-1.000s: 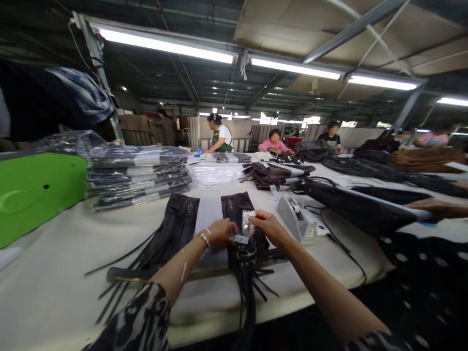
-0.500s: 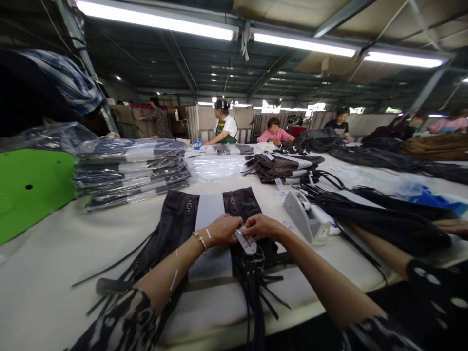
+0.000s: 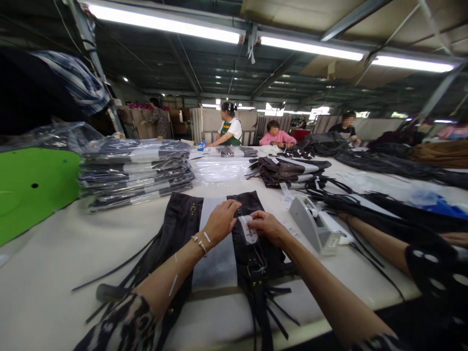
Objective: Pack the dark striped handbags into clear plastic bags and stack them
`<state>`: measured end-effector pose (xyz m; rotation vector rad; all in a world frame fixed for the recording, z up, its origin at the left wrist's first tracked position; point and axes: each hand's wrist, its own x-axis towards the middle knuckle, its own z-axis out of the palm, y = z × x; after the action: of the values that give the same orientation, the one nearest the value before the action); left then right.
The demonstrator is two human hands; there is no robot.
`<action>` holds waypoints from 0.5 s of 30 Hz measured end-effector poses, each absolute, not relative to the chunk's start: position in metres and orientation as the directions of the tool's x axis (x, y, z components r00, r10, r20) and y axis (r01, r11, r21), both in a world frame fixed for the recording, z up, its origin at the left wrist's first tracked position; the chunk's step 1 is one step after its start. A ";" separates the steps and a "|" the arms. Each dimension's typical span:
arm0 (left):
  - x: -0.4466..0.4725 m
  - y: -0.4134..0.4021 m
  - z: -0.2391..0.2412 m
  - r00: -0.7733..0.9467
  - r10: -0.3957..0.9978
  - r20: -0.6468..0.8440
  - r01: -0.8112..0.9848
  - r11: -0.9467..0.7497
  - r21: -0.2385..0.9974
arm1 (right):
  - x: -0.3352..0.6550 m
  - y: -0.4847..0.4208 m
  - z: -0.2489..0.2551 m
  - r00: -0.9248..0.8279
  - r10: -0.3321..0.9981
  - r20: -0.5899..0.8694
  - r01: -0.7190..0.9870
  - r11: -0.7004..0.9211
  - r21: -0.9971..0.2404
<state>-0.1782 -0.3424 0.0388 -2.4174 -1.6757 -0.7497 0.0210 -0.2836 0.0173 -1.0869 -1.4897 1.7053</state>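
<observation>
Both hands have slid farther up the dark garment [image 3: 183,219] since a moment ago, and the small clear packet [image 3: 249,229], white with a red mark, now lies flat on the garment's right panel beside the white paper insert [image 3: 215,243]. Right of the garment on the table [image 3: 47,287] sits a grey tape dispenser [image 3: 314,224], with a co-worker's forearm [image 3: 376,241] beyond it and a stack of bagged garments [image 3: 135,170] to the left. Left hand [image 3: 220,220] rests fingers-down on the panel, its grip loosely spread, while the right hand [image 3: 268,226] pinches the packet's edge.
</observation>
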 end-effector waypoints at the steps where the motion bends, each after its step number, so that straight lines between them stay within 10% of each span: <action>1: -0.181 -0.344 0.036 0.249 0.886 0.391 0.916 -0.346 0.201 | 0.018 -0.281 0.014 -0.421 0.891 -0.171 0.126 -0.129 -0.984; 7: -0.191 -0.360 0.020 0.428 0.903 0.034 0.896 -0.429 0.110 | -0.001 -0.269 -0.007 -0.279 0.957 -0.080 0.599 0.109 -0.793; 15: -0.202 -0.371 0.009 0.393 0.910 0.135 0.871 -0.415 0.262 | -0.009 -0.283 -0.011 -0.282 0.958 0.041 0.790 0.256 -0.557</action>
<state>-0.2018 -0.3710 0.0088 -2.7425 -1.7674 -0.4271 -0.0090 -0.2829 -0.0115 -1.5962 -2.1621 0.6228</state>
